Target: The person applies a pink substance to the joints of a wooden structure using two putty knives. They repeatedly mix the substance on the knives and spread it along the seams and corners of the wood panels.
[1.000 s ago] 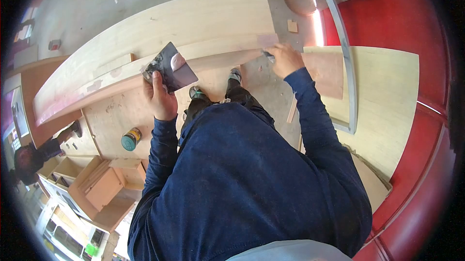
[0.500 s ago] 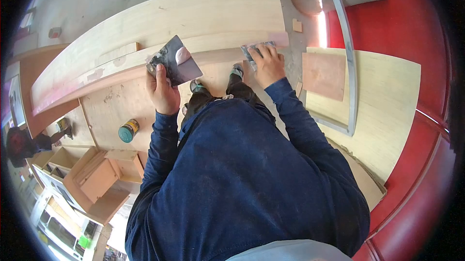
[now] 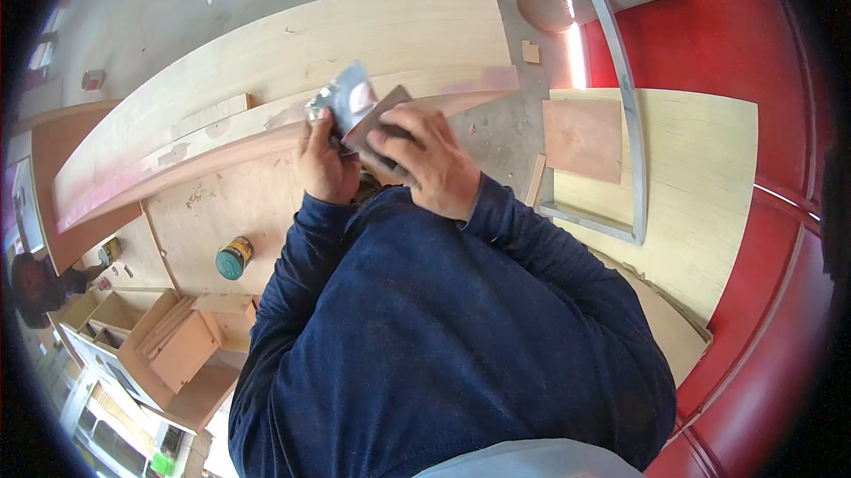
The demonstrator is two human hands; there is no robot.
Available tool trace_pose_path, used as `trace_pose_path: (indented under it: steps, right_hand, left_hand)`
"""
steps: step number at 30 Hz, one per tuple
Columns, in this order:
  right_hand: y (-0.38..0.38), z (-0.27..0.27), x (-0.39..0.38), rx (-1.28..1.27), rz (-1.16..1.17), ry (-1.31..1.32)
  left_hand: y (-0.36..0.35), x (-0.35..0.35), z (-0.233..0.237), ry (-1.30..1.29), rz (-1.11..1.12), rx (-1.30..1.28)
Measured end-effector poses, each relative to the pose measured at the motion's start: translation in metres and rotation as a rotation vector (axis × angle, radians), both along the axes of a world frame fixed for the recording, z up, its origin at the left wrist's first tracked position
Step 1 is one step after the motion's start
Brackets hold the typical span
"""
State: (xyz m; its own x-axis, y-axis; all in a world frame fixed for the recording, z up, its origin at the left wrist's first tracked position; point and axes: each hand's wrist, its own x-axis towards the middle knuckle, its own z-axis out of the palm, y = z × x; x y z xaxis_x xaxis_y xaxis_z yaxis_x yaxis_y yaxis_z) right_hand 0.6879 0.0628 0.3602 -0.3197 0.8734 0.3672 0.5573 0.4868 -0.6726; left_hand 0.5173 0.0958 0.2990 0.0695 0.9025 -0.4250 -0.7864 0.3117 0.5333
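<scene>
My left hand [image 3: 328, 166] grips a flat metal putty scraper [image 3: 349, 88], slightly blurred, with a lump of pinkish filler on its face. My right hand [image 3: 434, 163] is closed around a second, darker scraper [image 3: 391, 104]. Its blade overlaps the left scraper and appears to meet it near the filler; exact contact is blurred. Beyond both hands lies a long pale wooden panel [image 3: 390, 30], whose near edge strip carries pinkish and greyish filler patches.
A can with a green end [image 3: 234, 258] rests at the left on a brown board. Wooden cabinet pieces [image 3: 182, 358] stand at the lower left. On the right are a metal frame [image 3: 628, 123], a pinkish square board [image 3: 581, 141] and a red wall [image 3: 727, 43]. Another person [image 3: 44, 287] is at the far left.
My right hand has left the panel's edge strip and come left and inward with its scraper to the left-hand one. The left hand has shifted slightly right, turning its scraper.
</scene>
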Motion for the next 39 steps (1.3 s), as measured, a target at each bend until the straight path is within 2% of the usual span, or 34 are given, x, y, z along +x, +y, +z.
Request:
trace_pose_path:
  steps: [1,3,5,6,7,9,11,12,13,15,17,18,19,21,22,24,25,27,28,29,31,34,38,39]
  right_hand:
    - [0.001,-0.002,0.005,0.002,-0.005,-0.004]
    - [-0.001,-0.01,0.021,-0.223,-0.32,-0.251]
    - [0.009,-0.036,0.066,0.048,-0.376,-0.36]
    - [0.011,-0.063,0.088,0.034,-0.516,-0.371]
    - [0.01,-0.082,0.106,0.015,-0.657,-0.377]
    - [0.017,-0.081,0.135,-0.237,-0.713,-0.552]
    - [0.026,-0.111,0.148,-0.392,-0.881,-0.672]
    - [0.03,-0.076,0.13,-0.508,-0.788,-0.677]
    - [0.03,-0.082,0.123,-0.504,-0.759,-0.671]
    - [0.036,-0.092,0.11,-0.567,-0.806,-0.817]
    - [0.031,-0.084,0.071,-0.59,-0.757,-0.862]
    - [0.03,-0.15,0.082,-0.357,-0.806,-0.88]
    - [0.038,-0.138,0.044,-0.474,-0.911,-0.954]
    - [0.042,-0.084,0.026,-0.357,-0.255,-0.676]
    - [0.047,-0.075,0.008,-0.346,-0.221,-0.67]
    - [0.049,-0.061,-0.033,-0.276,-0.067,-0.29]
    - [0.048,-0.05,-0.052,-0.273,-0.045,-0.289]
    - [0.045,-0.026,-0.09,-0.47,0.111,0.071]
    - [0.049,-0.022,-0.099,-0.286,0.194,-0.067]
    - [0.049,-0.017,-0.109,-0.287,0.203,-0.07]
    - [0.047,-0.001,-0.125,-0.116,0.3,-0.222]
    - [0.045,0.028,-0.149,-0.058,0.395,-0.279]
    - [0.048,0.023,-0.165,0.055,0.491,-0.374]
    - [0.051,0.022,-0.17,0.071,0.526,-0.389]
  left_hand:
    - [0.004,-0.01,-0.019,-0.004,0.053,0.027]
    - [0.011,-0.034,-0.012,-0.141,0.008,0.177]
    - [0.018,-0.055,0.004,0.002,0.017,0.256]
    - [0.018,-0.063,0.006,0.307,0.111,0.222]
    - [0.019,-0.078,-0.01,0.256,0.098,0.272]
    - [0.021,-0.092,-0.02,0.046,0.168,0.248]
    - [0.017,-0.104,-0.037,0.235,0.2,0.236]
    - [0.012,-0.103,-0.038,0.196,0.258,0.226]
    - [0.004,-0.107,-0.037,1.098,0.226,0.403]
    - [-0.004,-0.109,-0.026,0.035,0.257,0.167]
    - [-0.023,-0.119,-0.061,0.062,0.323,0.174]
    - [-0.032,-0.117,-0.052,0.539,0.339,0.25]
    - [-0.037,-0.112,-0.04,1.017,0.333,0.294]
    - [-0.04,-0.115,-0.015,0.074,0.374,0.034]
    - [-0.043,-0.12,-0.014,0.087,0.372,0.017]
    - [-0.05,-0.128,-0.007,0.046,0.394,-0.04]
    - [-0.053,-0.135,-0.01,0.049,0.416,-0.04]
    - [-0.055,-0.15,-0.017,0.05,0.456,-0.006]
    - [-0.054,-0.155,-0.019,0.05,0.468,-0.002]
    - [-0.055,-0.159,-0.017,0.096,0.526,0.02]
    - [-0.055,-0.165,-0.015,0.132,0.583,0.027]
    - [-0.05,-0.175,-0.007,0.17,0.624,0.085]
    - [-0.046,-0.171,-0.011,0.258,0.692,0.124]
    - [-0.045,-0.169,-0.015,0.371,0.697,0.105]
